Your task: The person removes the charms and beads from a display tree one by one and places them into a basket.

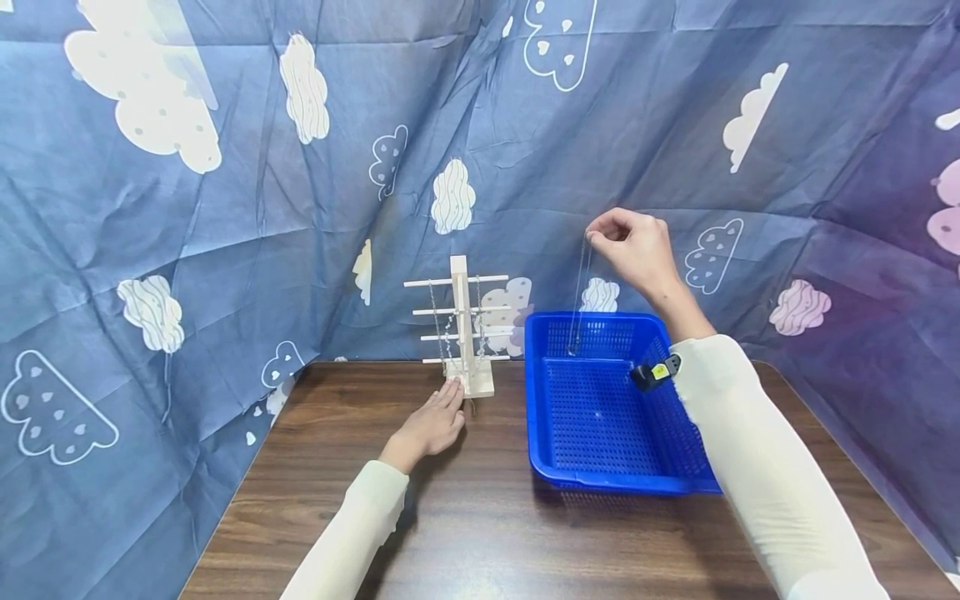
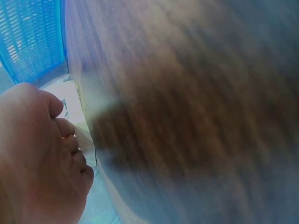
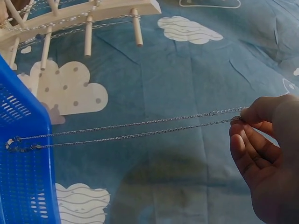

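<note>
Necklace [image 1: 574, 342] hung from the right hand's [image 1: 636, 250] pinch, its lower end overlapping the basket [image 1: 622, 482], not yet on the rack [image 1: 462, 317] where other chains [image 1: 435, 317] already hung. The left hand [image 1: 431, 422] touched the rack's base, fingers extended. Open room separated necklace from pegs [image 3: 88, 37]; the basket's rim stood near.

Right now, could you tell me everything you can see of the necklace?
The necklace is a thin, silvery chain, metallic by its look, with coarser links near the top and small blocky pieces along its lowest bend. Pinched at the top in the right hand's grip, it hangs as a long, narrow loop, its low end at the basket. I can't tell whether that end touches the basket.
</note>
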Demonstrator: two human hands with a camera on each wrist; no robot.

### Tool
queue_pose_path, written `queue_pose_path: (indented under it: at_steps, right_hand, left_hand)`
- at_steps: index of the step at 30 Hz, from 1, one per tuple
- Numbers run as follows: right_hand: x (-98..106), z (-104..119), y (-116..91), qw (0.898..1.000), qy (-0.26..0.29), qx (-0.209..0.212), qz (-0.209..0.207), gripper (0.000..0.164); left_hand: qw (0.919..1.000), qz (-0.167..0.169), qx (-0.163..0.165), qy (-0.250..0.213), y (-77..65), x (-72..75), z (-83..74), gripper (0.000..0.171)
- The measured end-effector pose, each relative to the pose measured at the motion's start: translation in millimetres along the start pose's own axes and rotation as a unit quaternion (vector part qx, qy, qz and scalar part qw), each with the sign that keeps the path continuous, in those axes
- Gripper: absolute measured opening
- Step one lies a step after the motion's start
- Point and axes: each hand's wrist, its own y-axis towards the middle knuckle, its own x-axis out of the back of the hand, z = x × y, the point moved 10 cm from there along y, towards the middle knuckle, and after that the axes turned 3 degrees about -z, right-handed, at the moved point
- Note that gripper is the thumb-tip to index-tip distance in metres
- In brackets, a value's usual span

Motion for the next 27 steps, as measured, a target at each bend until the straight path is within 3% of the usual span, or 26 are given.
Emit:
queue_pose_path:
  at_steps: [6,27]
  right_hand:
    - [-8,-6,-5,1.0,-0.004,0.006,0.006,0.015]
    - [-45,-50,-29,0.997,-0.022,-0.038,0.065,0.016]
  left_hand:
    - [1.0,-0.001,0.0,0.0,-0.6,0.1,0.1,0.062]
    - [1.0,-0.001,-0.002,0.0,-0.1,0.1,0.0,0.062]
